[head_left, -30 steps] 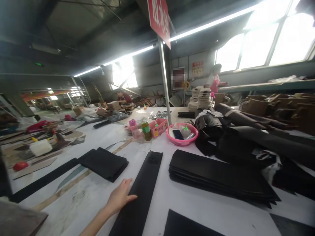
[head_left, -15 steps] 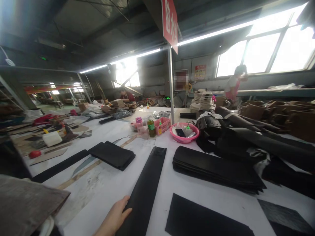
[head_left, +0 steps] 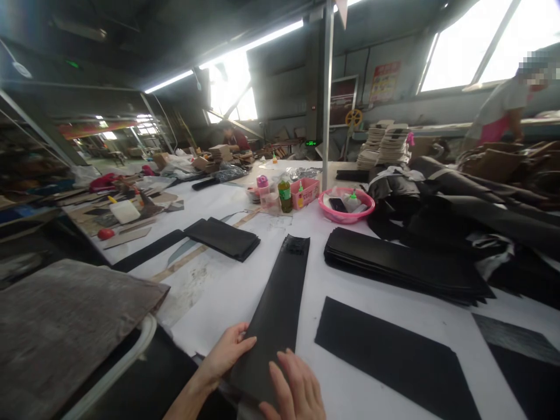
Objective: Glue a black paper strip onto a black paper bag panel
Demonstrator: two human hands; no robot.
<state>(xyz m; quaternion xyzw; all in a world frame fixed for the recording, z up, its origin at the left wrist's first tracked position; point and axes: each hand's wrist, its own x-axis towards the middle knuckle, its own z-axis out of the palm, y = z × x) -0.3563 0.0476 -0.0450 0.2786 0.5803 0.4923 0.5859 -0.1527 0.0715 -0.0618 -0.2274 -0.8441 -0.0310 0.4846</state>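
A long black strip [head_left: 280, 303] of leather-like sheet lies lengthwise before me on the white tabletop, its near end running toward the table's front edge. My left hand [head_left: 230, 353] holds its left edge, thumb on top and fingers curled at the side. Over the near right part of the strip is my right hand [head_left: 297, 388], fingers bent a little and apart; whether it presses on the strip I cannot tell. To the right lie a single black panel [head_left: 389, 356] and, behind it, a stack of black pieces [head_left: 402, 262].
Farther back stand a pink basin [head_left: 347, 219], a green bottle [head_left: 285, 195] and a pink box [head_left: 308, 192] beside a metal post [head_left: 327, 99]. Another black stack [head_left: 223, 236] lies left. A fabric-covered seat [head_left: 74, 326] is at my left. A person [head_left: 494, 116] stands at back right.
My right hand has come into view over the strip's near end. My left hand still holds the strip's left edge. The camera view has tilted down, and the person at back right appears farther right.
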